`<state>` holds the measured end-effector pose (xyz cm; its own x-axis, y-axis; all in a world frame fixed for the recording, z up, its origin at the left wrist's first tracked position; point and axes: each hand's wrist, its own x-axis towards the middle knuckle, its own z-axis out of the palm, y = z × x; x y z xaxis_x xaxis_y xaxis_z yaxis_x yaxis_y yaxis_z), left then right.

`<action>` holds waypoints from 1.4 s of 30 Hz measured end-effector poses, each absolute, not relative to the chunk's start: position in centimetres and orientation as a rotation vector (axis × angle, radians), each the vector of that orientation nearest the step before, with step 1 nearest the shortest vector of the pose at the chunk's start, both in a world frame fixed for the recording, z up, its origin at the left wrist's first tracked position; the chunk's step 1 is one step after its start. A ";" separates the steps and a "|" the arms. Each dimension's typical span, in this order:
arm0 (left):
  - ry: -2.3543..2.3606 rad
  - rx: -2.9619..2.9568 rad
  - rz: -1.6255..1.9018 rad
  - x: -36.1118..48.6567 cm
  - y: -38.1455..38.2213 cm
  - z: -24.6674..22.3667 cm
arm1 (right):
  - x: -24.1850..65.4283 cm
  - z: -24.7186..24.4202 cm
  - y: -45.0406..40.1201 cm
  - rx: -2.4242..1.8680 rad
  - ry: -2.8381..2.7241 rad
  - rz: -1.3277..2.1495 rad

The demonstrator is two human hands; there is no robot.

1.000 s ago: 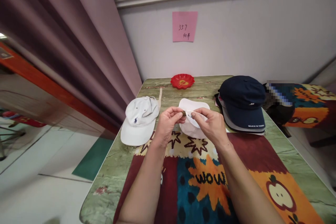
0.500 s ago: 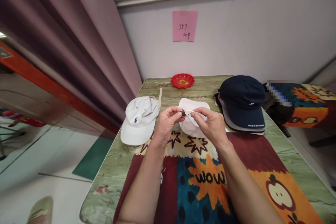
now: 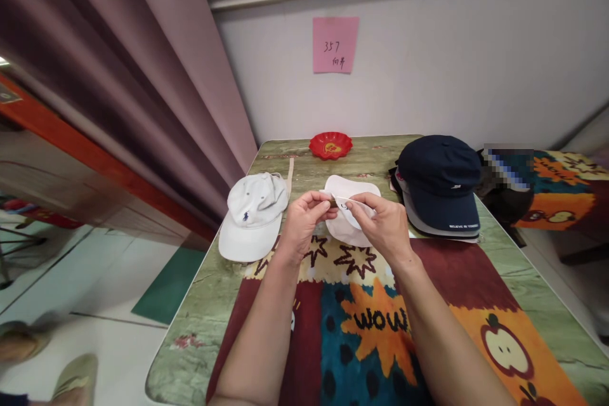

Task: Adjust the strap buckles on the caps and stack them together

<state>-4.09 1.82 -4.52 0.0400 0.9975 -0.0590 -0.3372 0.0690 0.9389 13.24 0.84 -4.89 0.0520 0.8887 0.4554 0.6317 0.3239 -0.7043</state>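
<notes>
Over the middle of the table I hold part of a pale white baseball cap (image 3: pixel 351 186), its brim pointing toward the wall. My left hand (image 3: pixel 307 214) is closed in a pinch on the cap's strap, where a small brownish, metal-looking piece shows at the fingertips. From the other side, my right hand (image 3: pixel 382 221) pinches the thin white strap, thumb against forefinger. Some dark lettering shows by the right thumb. My fingers cover much of the strap and the small piece. To the left lies a second white cap (image 3: pixel 254 203) with a small dark-blue logo.
Stacked caps, navy one (image 3: pixel 438 168) on top, stand at the right. A red scalloped dish (image 3: pixel 330 153) sits near the wall. The patterned mat (image 3: pixel 457 273) covers the table's (image 3: pixel 178 330) front. Beyond its left edge, a person's shoe (image 3: pixel 76 380) shows on the floor.
Both hands keep their pinch, with only slight finger movement at the strap. A second shoe and a bit of dark clothing have come into view at the lower left.
</notes>
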 end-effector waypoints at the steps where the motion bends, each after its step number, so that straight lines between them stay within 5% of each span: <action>1: 0.961 0.924 1.285 -4.1 1.8 -4.5 | 13.2 -4.9 0.9 -1.396 -1.665 0.345; 35: 0.967 1.126 1.214 -3.7 1.5 -4.2 | 13.7 -3.9 0.3 -1.441 -1.838 0.327; 42: 0.976 1.090 1.229 -4.1 1.7 -4.4 | 15.4 -3.1 0.3 -1.440 -1.791 0.562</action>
<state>-4.15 1.71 -4.42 0.1005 0.9949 0.0083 -0.2180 0.0138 0.9758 15.41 0.33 -3.06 -0.0786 0.9562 0.2821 0.6233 0.2679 -0.7346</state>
